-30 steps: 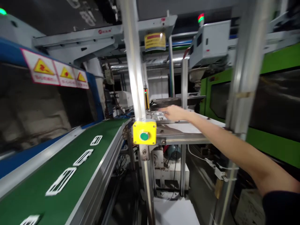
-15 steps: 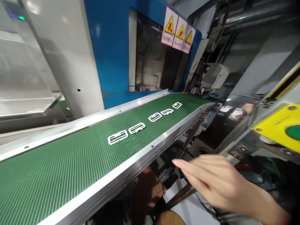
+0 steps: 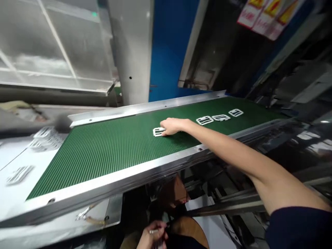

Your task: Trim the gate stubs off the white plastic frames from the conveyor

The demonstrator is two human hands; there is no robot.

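In the head view, our right hand (image 3: 173,126) meets one end of a white frame (image 3: 156,132) lying on the green belt (image 3: 109,148); we cannot tell whether it is pinched. Our left hand (image 3: 147,238) curls around a small pale item (image 3: 154,231). The frame looks light and stiff, its thin bars probably breakable; we'd best grasp the outer rim.

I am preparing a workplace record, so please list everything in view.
Conveyor belt: 1, green, centre
Frames: 4 visible, white, on belt
Stacked frames: count unclear, white, left table
Loose frame: 1, white, left table
Table: 1, white, left
Rails: 2, silver, along belt
Machine panels: several, blue and grey, behind belt
Warning signs: 3, white-yellow, upper right
Round seat: 1, brown, bottom centre
Sleeve: 1, dark blue, lower right
Left hand: 1, bare, bottom centre, holding a pale thing
Right hand: 1, bare, at one frame
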